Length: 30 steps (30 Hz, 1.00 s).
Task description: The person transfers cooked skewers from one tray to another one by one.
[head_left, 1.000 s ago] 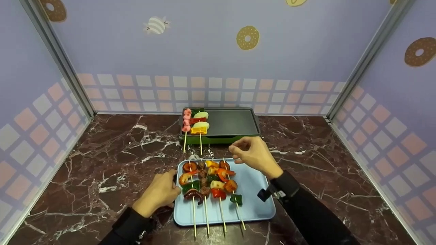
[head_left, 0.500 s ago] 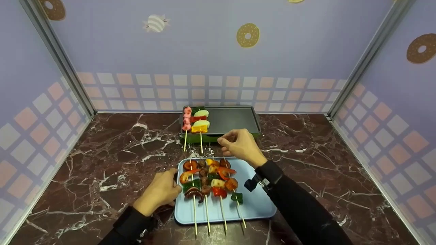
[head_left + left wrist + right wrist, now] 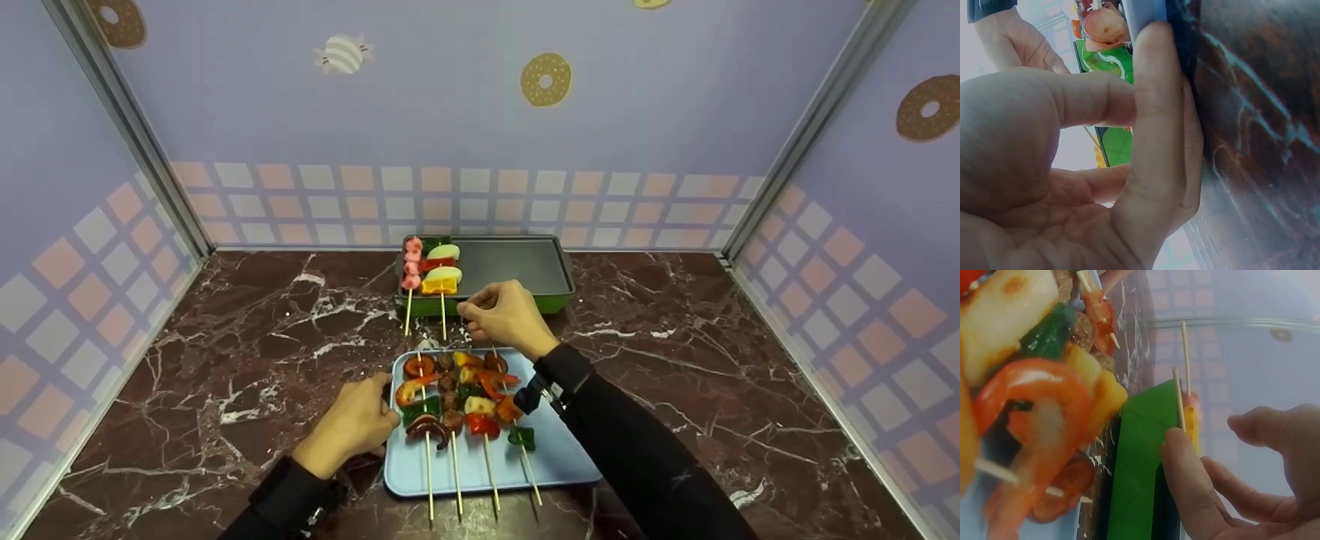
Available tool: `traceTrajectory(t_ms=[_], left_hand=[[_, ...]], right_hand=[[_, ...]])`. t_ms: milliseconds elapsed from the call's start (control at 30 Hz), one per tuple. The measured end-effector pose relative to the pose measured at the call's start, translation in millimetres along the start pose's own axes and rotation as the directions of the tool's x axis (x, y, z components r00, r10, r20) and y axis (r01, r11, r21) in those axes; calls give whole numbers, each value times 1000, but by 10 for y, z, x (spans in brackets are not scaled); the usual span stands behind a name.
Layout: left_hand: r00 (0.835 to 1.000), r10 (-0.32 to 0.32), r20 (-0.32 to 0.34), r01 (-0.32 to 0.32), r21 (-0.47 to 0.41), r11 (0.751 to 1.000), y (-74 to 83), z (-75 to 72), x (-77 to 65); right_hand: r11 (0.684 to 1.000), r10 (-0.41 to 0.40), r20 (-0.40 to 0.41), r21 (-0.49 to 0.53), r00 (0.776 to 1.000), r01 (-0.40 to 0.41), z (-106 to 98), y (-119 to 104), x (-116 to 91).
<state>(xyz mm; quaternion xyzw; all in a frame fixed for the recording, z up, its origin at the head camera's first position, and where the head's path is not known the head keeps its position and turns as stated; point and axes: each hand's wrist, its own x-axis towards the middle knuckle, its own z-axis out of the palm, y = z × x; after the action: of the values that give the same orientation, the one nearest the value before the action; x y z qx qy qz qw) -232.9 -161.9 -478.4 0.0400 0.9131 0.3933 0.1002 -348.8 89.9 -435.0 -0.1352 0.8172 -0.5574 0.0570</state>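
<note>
The right hand (image 3: 506, 316) is moving leftward, thumb and fingers parted with nothing between them, nearing the onion-and-pepper skewer (image 3: 443, 319) lying on the grill (image 3: 517, 266); it seems to be lining up on that stick. I can't tell whether a fingertip is touching it. The left hand (image 3: 354, 420) is staying at the tray's (image 3: 562, 442) left edge, fingers against it, its thumb tip hiding, so pinching is uncertain. The right sleeve (image 3: 645, 450) is covering the tray's right side.

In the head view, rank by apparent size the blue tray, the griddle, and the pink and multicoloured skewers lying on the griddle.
Largest to smallest:
1. Blue tray
2. Griddle
3. Multicoloured skewer
4. Pink skewer
The skewers look about equally long; the multicoloured one is wider. The tray is nearer the camera.
</note>
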Motion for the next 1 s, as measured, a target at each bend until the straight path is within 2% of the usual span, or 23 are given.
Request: traceTrajectory(t_ms=[533, 1000], left_hand=[[1000, 16, -9, -16, -3, 1000, -7, 4, 6], [1000, 21, -16, -21, -5, 1000, -15, 5, 4]], right_hand=[[1000, -1, 19, 9, 1000, 1, 213, 18, 145], [989, -14, -14, -145, 1000, 12, 328, -54, 223]])
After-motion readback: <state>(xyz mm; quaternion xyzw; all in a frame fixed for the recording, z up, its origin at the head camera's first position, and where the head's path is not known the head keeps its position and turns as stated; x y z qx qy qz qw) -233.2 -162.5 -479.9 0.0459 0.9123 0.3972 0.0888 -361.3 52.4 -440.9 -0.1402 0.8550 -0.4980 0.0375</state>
